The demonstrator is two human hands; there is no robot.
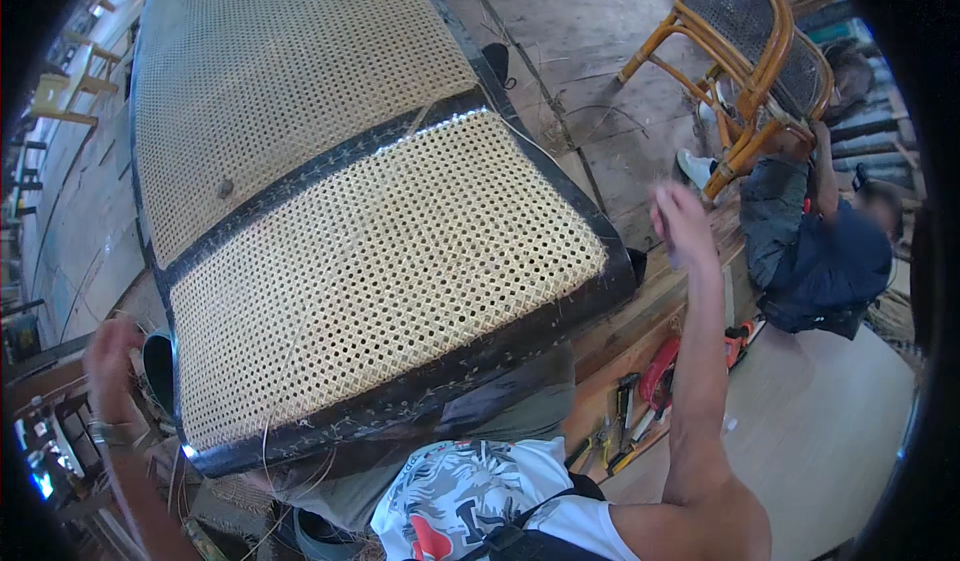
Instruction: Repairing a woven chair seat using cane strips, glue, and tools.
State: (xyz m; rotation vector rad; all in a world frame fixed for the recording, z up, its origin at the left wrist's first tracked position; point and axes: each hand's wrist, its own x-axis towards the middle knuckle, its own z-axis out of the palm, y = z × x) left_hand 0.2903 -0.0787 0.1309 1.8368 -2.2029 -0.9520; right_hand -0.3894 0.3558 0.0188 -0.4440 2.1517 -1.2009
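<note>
A long panel of woven cane webbing (390, 251) in a black frame (530, 311) lies in front of me, split by a black crossbar (330, 176). The nearer section is pale and bright; the far section (310, 71) looks duller. My left hand (112, 361) is raised off the near left corner, blurred, so its fingers are hard to make out. Past the right edge, my right hand (682, 223) hangs in the air with fingers loosely bent and slightly apart. I see nothing in it. Neither hand appears to touch the panel.
A rattan armchair (740, 46) stands at the upper right, beside a seated person in dark clothes (825, 261). Hand tools (620, 426) and a red object (660, 371) lie by a pale board (810, 431). A small dark lump (225, 189) sits on the far cane.
</note>
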